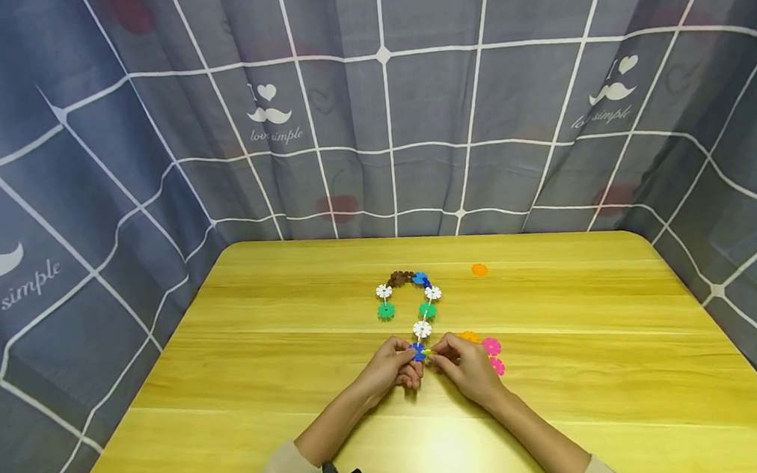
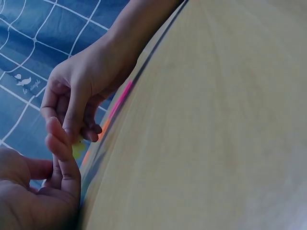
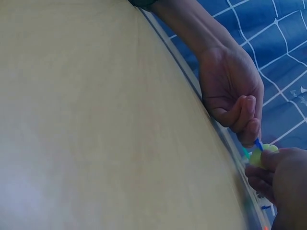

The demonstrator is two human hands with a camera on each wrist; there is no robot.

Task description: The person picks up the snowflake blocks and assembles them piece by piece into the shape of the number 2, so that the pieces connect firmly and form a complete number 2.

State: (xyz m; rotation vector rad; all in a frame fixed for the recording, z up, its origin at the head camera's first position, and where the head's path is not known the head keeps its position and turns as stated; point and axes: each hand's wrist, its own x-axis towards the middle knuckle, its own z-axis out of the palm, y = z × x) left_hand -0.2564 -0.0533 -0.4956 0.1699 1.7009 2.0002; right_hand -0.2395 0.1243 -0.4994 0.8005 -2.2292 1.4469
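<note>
My left hand [image 1: 395, 366] pinches a blue snowflake disc [image 1: 419, 352] at the near end of a chain of linked plastic discs. With thumb and fingertips my right hand [image 1: 469, 370] pinches a yellow snowflake disc [image 3: 257, 158], its edge right at the blue one. From the blue disc the chain runs away from me through a white disc [image 1: 423, 329], a green disc [image 1: 428, 310] and another white disc [image 1: 433, 292]. It curves over blue and brown discs [image 1: 399, 279] and comes back down through white to a green disc [image 1: 386, 311].
Beside my right hand lie two pink discs [image 1: 492, 346] and an orange disc [image 1: 469, 337], partly hidden by the hand. Another orange disc [image 1: 479, 270] lies farther back on the wooden table [image 1: 276, 298]. A grey checked curtain [image 1: 341, 119] hangs around the table's back and sides.
</note>
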